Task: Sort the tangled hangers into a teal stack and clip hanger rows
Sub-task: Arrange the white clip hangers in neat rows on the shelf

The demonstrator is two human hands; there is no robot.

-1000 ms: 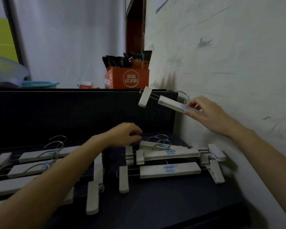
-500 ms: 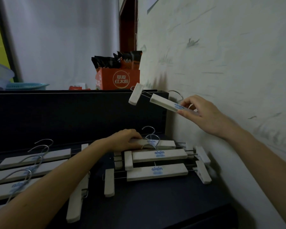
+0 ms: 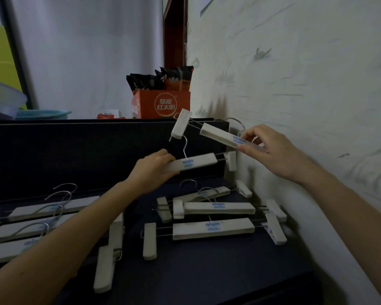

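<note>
My right hand (image 3: pixel 271 150) grips a white clip hanger (image 3: pixel 220 134) in the air near the wall, tilted up to the left, its clip at the far end. My left hand (image 3: pixel 153 168) holds a second white clip hanger (image 3: pixel 194 162) lifted above the dark surface, its wire hook pointing up. Below them lies a loose pile of clip hangers (image 3: pixel 213 216) beside the wall. A row of clip hangers (image 3: pixel 40 219) lies to the left, partly hidden by my left forearm. No teal hanger shows.
A dark raised panel (image 3: pixel 75 150) runs behind the hangers. On top of it stand an orange box (image 3: pixel 163 104) of snack packets, a teal tray (image 3: pixel 42 114) and a clear tub (image 3: pixel 2 100). The white wall (image 3: pixel 306 95) closes the right side.
My left hand closed on a hanger from the pile and raised it off the surface. My right hand has kept its hanger aloft in about the same place.
</note>
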